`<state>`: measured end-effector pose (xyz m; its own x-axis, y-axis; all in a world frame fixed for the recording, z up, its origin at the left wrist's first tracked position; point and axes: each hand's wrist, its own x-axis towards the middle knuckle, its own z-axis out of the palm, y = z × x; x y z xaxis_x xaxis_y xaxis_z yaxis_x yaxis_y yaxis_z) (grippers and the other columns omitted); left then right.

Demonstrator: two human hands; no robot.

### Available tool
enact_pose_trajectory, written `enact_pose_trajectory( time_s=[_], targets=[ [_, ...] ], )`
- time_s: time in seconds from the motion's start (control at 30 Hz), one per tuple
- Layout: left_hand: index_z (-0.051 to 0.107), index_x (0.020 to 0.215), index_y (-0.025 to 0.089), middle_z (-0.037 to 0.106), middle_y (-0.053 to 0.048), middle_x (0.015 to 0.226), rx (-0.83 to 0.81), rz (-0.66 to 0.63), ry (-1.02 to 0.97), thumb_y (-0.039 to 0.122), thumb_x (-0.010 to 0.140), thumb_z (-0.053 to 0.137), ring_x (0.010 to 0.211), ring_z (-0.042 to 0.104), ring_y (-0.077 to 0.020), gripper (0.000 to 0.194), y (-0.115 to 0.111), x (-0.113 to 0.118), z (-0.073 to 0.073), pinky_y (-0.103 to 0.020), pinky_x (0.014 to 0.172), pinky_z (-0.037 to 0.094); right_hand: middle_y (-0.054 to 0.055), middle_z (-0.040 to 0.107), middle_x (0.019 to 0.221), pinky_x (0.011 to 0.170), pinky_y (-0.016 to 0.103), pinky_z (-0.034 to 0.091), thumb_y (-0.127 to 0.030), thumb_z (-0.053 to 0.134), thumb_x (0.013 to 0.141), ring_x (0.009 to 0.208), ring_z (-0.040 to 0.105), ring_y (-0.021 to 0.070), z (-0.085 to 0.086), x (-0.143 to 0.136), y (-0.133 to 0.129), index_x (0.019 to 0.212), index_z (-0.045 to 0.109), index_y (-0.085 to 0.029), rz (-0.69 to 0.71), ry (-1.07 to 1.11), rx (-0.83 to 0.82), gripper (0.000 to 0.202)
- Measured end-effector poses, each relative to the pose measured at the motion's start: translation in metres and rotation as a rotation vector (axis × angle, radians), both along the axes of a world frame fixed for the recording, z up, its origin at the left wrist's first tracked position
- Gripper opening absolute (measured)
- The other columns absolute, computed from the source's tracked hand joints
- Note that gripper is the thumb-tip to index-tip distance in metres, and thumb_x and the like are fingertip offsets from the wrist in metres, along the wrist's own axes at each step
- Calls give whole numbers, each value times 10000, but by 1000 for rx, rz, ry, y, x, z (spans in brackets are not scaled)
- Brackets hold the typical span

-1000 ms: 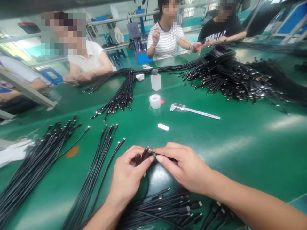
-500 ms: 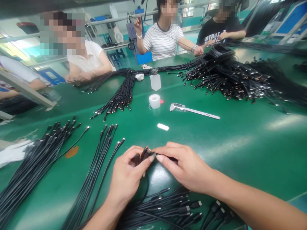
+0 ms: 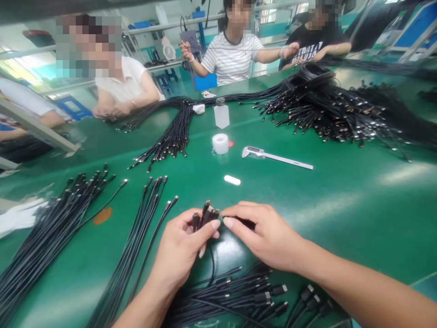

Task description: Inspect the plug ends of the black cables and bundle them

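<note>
Left hand (image 3: 184,243), 7 o'clock: closed around at least four cable connectors (image 3: 205,214) | one white roll (image 3: 220,146), 12 o'clock | right hand (image 3: 262,228), 5 o'clock: finger and thumb pinching a mostly hidden dark piece (image 3: 246,222) | one caliper (image 3: 278,159), 3 o'clock

Bright light glares off the green tabletop (image 3: 341,200) (the frame's edges blur, stretched).

- Left grip (image 3: 182,241) curled, thumb pointing toward the right one.
- Right grip (image 3: 264,234) turned inward, index finger and thumb tips near together.
- Left forearm (image 3: 146,294) rises steeply; right forearm (image 3: 355,275) slants in lower.
</note>
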<state>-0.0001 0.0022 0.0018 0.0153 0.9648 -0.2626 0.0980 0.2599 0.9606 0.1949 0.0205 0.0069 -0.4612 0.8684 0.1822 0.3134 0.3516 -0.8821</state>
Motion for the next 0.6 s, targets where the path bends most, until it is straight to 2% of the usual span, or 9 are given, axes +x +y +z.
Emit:
enact_pose_trajectory(
  time_s=[0.23,0.6],
  targets=[
    [647,782,133,609,-6,682,24,-28,29,440,775,777,486,425,-47,333,-1,-1,0,-149,412,310,-14,734,937,762,276,470,-196,539,963,833,625,130,-1,-1,1,1077,746,-257,-1,2,4,244],
    [652,804,136,610,1,669,16,-42,59,440,776,779,476,420,-46,331,-1,0,1,-159,428,308,-21,733,939,767,281,477,-207,532,968,829,624,124,-2,0,1,1088,744,-269,3,-7,0,251]
  ],
)
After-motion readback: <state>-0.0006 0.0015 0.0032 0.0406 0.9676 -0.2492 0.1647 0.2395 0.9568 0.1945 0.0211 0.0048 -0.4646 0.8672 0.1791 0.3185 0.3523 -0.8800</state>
